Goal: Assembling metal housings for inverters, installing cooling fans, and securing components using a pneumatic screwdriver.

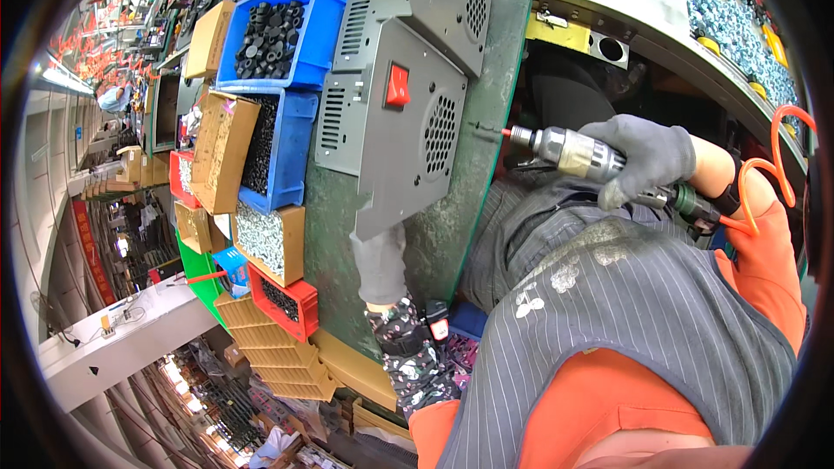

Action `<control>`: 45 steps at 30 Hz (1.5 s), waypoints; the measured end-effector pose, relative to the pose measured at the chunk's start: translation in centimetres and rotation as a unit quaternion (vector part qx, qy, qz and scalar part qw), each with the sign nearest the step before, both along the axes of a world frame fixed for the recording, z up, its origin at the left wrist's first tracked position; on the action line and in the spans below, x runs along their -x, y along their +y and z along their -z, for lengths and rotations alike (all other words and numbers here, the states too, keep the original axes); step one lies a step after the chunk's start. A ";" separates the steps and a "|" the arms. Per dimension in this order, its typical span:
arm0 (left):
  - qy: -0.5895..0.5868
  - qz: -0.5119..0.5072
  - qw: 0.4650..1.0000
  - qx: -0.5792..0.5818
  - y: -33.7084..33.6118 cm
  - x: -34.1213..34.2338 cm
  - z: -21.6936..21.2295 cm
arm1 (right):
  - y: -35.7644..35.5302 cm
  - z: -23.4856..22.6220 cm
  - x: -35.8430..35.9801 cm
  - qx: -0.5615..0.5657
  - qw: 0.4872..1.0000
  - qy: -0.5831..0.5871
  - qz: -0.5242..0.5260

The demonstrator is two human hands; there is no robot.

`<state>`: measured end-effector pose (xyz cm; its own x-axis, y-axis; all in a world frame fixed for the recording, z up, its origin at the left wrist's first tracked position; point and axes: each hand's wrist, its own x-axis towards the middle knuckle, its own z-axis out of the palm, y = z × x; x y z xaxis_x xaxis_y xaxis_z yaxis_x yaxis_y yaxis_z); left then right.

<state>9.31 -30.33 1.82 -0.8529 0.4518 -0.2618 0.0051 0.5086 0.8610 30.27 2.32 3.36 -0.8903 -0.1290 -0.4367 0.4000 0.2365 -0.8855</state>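
Observation:
My right hand [641, 152], in a grey glove, is wrapped round a power screwdriver [580, 155] with an orange hose. Its bit points left, toward the bench edge, and touches nothing. At the near edge of a grey metal panel [395, 152] is my left hand [380, 265], also gloved. It grips that edge, its fingers hidden behind the sheet. The panel has a red rocker switch [397, 85] and a round vent grille [440, 134]; it stands tilted on the bench. Behind it is a second grey panel [456, 4] with a similar grille, and slotted grey metal parts [340, 117] lie alongside.
The green worktop [326, 217] carries the panels. Along its left stand blue bins [313, 48] of black parts, a cardboard box of screws [291, 247] and a red bin [300, 304]. A tray of silvery screws [738, 30] lies far right. The orange hose [764, 169] loops beside my right arm.

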 end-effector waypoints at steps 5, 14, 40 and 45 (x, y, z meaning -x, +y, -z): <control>0.491 0.270 0.810 0.171 3.5 4.5 1.1 | 1.4 1.7 1.1 0.028 0.998 0.051 0.019; 0.301 0.274 0.895 0.185 7.2 3.8 3.4 | 2.4 2.6 2.8 0.109 0.993 0.046 -0.008; 0.527 0.042 0.777 0.341 3.6 15.4 -1.9 | 4.8 1.3 -1.6 0.040 0.995 -0.026 0.084; 0.515 0.067 0.754 0.403 2.0 12.6 -1.8 | 8.9 -1.2 -4.8 -0.131 0.962 -0.129 0.201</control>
<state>-3.27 -28.29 3.64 -0.7525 0.5997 0.2721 0.5575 0.8001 -0.2215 35.09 11.20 4.60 -0.7030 0.3476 -0.6205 0.7043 0.2192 -0.6752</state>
